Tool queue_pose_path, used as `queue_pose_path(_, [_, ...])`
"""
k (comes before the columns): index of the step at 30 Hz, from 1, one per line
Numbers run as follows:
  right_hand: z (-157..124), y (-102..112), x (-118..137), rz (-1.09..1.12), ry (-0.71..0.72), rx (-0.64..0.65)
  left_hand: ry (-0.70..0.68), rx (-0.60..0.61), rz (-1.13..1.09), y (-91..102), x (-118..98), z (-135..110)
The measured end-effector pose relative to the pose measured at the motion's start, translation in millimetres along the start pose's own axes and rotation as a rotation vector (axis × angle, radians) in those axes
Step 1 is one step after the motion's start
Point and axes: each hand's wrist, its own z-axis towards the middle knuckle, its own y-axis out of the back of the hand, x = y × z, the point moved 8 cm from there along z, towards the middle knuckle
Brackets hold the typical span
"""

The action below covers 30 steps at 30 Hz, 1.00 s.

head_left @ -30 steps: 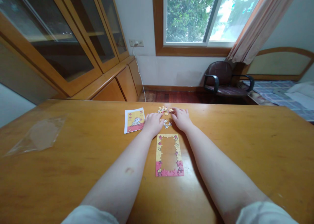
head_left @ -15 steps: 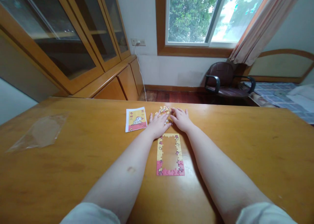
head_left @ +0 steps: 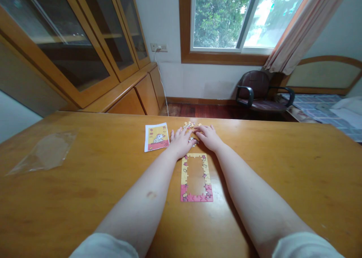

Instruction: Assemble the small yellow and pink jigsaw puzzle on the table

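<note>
A jigsaw border frame (head_left: 196,177), yellow above and pink below with an empty middle, lies on the wooden table (head_left: 283,167). Just beyond it sit several loose puzzle pieces (head_left: 190,125). My left hand (head_left: 180,141) rests over the near pieces with its fingers spread flat. My right hand (head_left: 207,135) lies beside it, fingers stretched onto the pieces. A small reference picture card (head_left: 156,137) showing a white animal on yellow lies left of my left hand.
A crumpled clear plastic bag (head_left: 45,151) lies at the table's left. Past the far edge stand a glass-fronted wooden cabinet (head_left: 85,50), a dark armchair (head_left: 258,92) under the window, and a bed (head_left: 325,103) at the right.
My left hand has opened and slid forward over the loose pieces. My right hand has drawn slightly left toward it. The view has shifted a little.
</note>
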Motion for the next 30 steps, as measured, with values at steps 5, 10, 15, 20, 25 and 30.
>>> queue_pose_path(5, [2.5, 10.8, -10.8, -0.09, -0.074, -0.117, 0.029, -0.036, 0.009, 2.7, 3.8, 0.7])
queue_pose_path(10, [2.2, 19.1, -19.6, -0.177, -0.16, -0.186, 0.133, -0.144, 0.024, 14.6, 14.2, 0.8])
queue_pose_path(15, [2.3, 6.9, -6.5, -0.167, -0.031, -0.097, 0.104, -0.073, 0.013, 7.5, 12.6, 1.3])
queue_pose_path(20, [1.4, 1.9, -8.3, -0.171, -0.056, -0.072, 0.081, 0.001, 0.046, -0.3, 11.5, 1.3])
queue_pose_path(25, [2.0, 5.1, -8.6, -0.16, -0.046, -0.106, 0.038, 0.013, 0.051, 1.9, 14.6, 2.3])
queue_pose_path(30, [0.5, 10.4, -3.5, -0.143, 0.011, -0.168, 0.002, 0.015, 0.01, 2.4, 14.0, 2.1])
